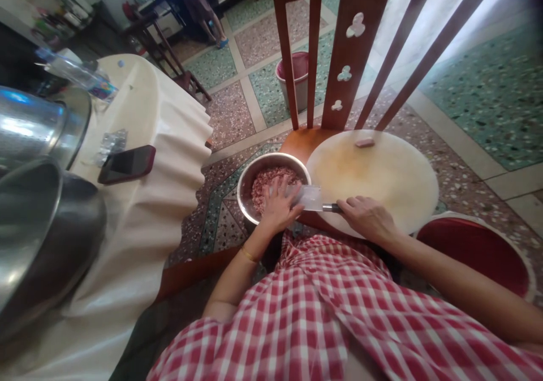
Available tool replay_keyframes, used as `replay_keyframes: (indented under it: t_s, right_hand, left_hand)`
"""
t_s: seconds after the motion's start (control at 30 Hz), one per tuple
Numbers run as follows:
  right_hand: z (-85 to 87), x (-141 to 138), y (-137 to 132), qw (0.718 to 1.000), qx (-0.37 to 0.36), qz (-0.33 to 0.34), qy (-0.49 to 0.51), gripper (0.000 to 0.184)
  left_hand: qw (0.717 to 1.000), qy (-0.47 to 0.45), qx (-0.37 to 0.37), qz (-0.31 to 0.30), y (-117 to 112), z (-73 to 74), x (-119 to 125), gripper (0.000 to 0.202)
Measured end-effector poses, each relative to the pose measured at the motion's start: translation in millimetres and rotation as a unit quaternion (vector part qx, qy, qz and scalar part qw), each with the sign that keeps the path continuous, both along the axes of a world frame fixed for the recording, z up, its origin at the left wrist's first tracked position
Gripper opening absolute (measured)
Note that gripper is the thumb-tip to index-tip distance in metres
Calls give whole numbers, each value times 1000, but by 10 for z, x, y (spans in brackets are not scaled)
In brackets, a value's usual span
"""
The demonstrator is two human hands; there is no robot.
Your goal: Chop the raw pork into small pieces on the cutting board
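Note:
My right hand (365, 217) is wrapped round the dark handle of a cleaver (313, 198). The wide blade reaches left over the rim of a steel bowl (242, 202). Inside the bowl lies a heap of chopped pinkish-red meat (265, 182). My left hand (280, 204) is above the meat with its fingers spread, at the blade's far end; whether it touches the blade or the meat I cannot tell. Beside the bowl is a round white cutting board (382, 171) on a chair seat, and one small pinkish piece (365, 142) lies near its far edge.
The wooden chair's back (348, 47) rises behind the board. A red-lined bucket (475, 253) stands at right, a bin (299, 81) beyond. On the clothed table (169, 120) at left are a phone (128, 164), a bottle (80, 75) and large metal pots (55, 217). Another person (203, 10) stands far back.

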State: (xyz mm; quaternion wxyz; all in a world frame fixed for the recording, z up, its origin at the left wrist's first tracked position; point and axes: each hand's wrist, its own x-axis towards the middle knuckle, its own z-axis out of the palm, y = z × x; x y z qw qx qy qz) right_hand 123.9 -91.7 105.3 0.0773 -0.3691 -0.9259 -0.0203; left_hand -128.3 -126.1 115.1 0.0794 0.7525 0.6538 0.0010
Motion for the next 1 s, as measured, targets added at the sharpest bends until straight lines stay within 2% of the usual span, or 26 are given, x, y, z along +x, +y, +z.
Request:
replay_keyframes:
  t_s: [0.17, 0.3, 0.47, 0.63, 0.77, 0.83, 1.0]
  right_hand:
    - [16, -18, 21, 1000, 22, 0, -6, 16]
    - [24, -26, 23, 1000, 31, 4, -5, 16]
    - [26, 75, -2, 999, 33, -8, 3, 19]
    - [82, 208, 4, 999, 33, -20, -5, 20]
    - [149, 230, 66, 999, 42, -30, -11, 20]
    - [170, 203, 94, 998, 47, -22, -22, 20]
    - [197, 71, 101, 999, 31, 10, -27, 22]
  left_hand:
    - [999, -14, -20, -48, -95, 26, 175, 63]
    - [1000, 6, -13, -21, -85, 11, 196, 63]
    - [998, 42, 10, 48, -16, -100, -46, 61]
    - [992, 60, -17, 107, 23, -235, -408, 57]
    - [985, 69, -11, 159, 76, -218, -501, 58]
    - [988, 69, 6, 139, 108, -167, -412, 60]
    - [998, 48, 19, 34, 158, -69, 16, 64]
